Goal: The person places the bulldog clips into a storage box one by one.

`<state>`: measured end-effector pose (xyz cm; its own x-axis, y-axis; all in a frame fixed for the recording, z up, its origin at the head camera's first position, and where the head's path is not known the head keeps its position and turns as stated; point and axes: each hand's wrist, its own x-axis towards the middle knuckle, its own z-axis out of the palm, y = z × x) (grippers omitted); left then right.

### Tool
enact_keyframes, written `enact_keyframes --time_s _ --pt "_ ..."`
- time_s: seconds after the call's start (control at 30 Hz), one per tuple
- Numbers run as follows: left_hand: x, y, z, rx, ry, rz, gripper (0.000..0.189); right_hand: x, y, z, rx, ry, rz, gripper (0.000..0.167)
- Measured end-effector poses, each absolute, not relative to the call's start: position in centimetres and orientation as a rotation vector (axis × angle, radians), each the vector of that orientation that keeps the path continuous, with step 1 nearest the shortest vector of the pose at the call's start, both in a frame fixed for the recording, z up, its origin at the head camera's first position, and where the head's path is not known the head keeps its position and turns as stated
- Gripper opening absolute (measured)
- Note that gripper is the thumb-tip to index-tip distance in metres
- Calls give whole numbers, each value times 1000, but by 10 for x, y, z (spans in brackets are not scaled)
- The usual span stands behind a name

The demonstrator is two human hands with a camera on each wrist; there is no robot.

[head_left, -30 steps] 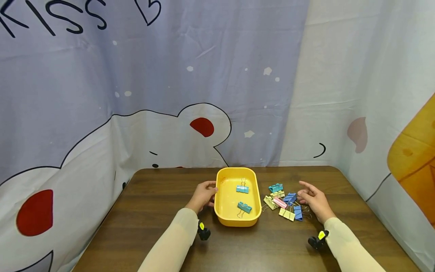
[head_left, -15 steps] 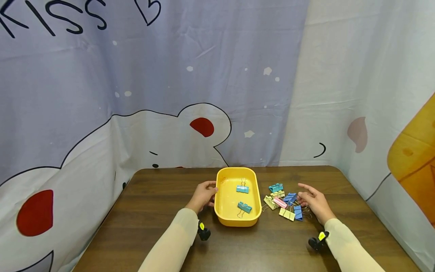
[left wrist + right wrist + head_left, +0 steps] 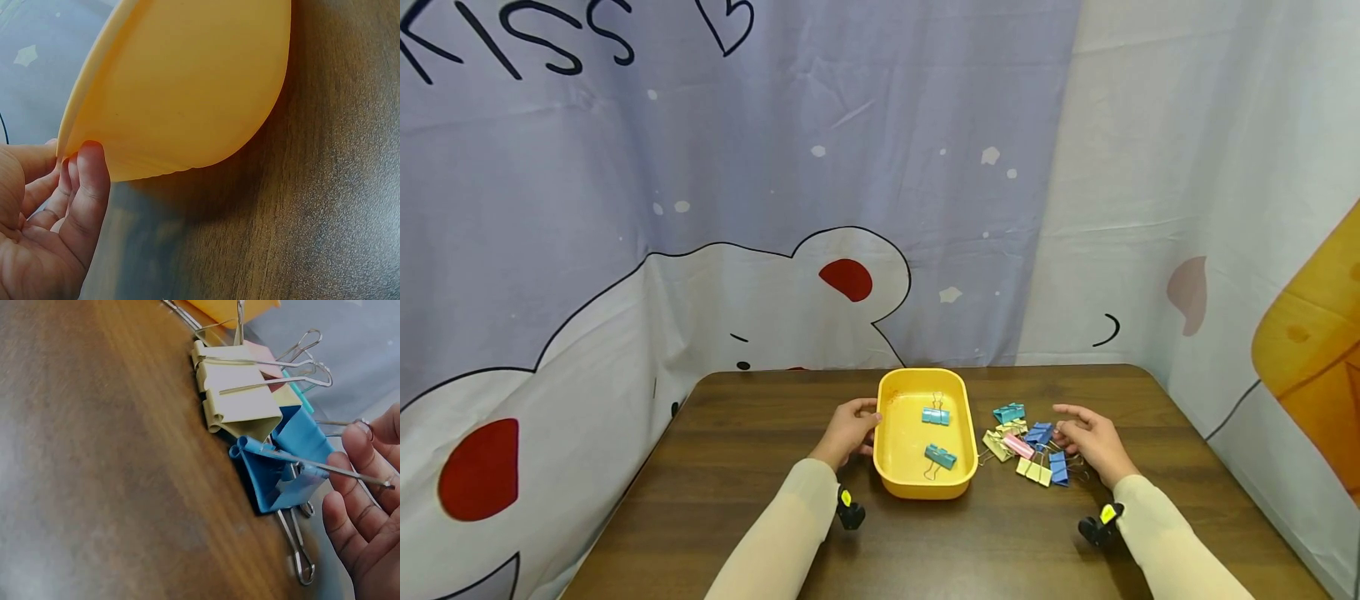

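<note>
At the tray's left side, my left hand point(image 3: 848, 433) pinches the rim of a yellow plastic tray point(image 3: 891, 479), as the left wrist view also shows. Two teal binder clips point(image 3: 936, 416) lie apart inside the tray. Right of it is a small heap of blue, yellow, pink and teal binder clips. My right hand point(image 3: 1093, 442) is at the heap's right edge, fingertips at the wire handle of a blue binder clip point(image 3: 306, 434), seemingly pinching it. Another blue binder clip point(image 3: 275, 487) lies just beneath those fingers, its wire handle crossing in front of them.
Yellow binder clips point(image 3: 244, 400) lie against the blue ones, with a pink clip point(image 3: 1018, 447) between and a teal clip point(image 3: 1008, 413) behind. All stand on a brown wooden table point(image 3: 940, 550). A printed curtain point(image 3: 970, 208) hangs behind it.
My right hand has shifted slightly left, and the blue clip at its fingertips seems to have moved slightly with it. The left hand and tray stay in place.
</note>
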<state>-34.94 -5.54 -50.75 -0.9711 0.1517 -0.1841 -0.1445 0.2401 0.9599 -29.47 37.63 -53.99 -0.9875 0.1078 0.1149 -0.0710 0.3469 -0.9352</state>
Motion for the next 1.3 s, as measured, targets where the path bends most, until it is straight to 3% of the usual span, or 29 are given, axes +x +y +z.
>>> enact_keyframes --time_s 1.3 --pt "-345 -54 -504 73 2310 1793 42 -314 362 -486 -73 -2394 1649 40"
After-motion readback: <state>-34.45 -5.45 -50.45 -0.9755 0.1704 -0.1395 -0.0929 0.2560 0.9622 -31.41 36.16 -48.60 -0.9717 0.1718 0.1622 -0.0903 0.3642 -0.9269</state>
